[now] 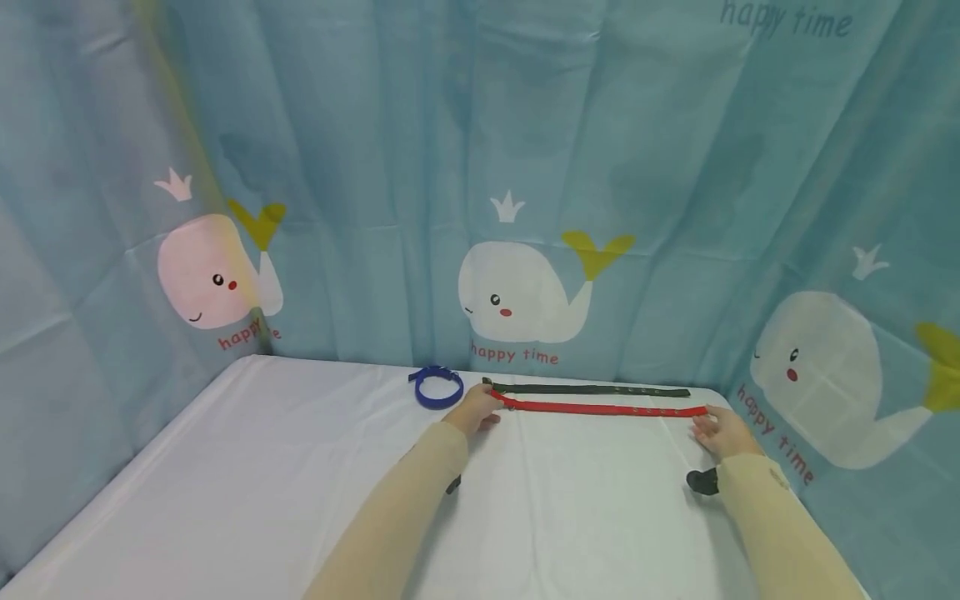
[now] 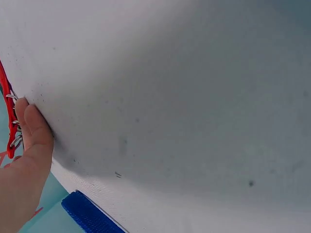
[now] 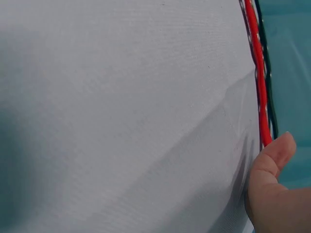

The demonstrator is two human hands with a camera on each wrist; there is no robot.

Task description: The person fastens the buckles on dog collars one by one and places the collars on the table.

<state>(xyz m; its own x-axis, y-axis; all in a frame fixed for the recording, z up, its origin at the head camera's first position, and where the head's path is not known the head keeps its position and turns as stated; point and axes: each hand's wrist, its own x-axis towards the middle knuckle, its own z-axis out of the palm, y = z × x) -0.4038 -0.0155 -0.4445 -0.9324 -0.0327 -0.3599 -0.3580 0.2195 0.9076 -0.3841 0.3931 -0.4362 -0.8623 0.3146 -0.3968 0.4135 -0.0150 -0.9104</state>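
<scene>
A red collar (image 1: pixel 577 408) with a metal buckle and a row of eyelets lies stretched straight along the far part of the white table. At its buckle end my left hand (image 1: pixel 474 410) pinches the strap; the left wrist view shows the fingers beside the metal rings. My right hand (image 1: pixel 726 432) pinches the opposite, eyelet end, its thumb (image 3: pixel 283 148) on the strap tip. Just behind, nearly parallel, lies a dark green collar (image 1: pixel 585 389), also straight. A blue collar (image 1: pixel 438 402), closed into a ring, rests left of my left hand.
White cloth covers the table (image 1: pixel 247 467). A blue curtain (image 1: pixel 420 208) printed with whales hangs close behind the far edge and along both sides. Black wrist-camera parts (image 1: pixel 702 482) stick out by the sleeves.
</scene>
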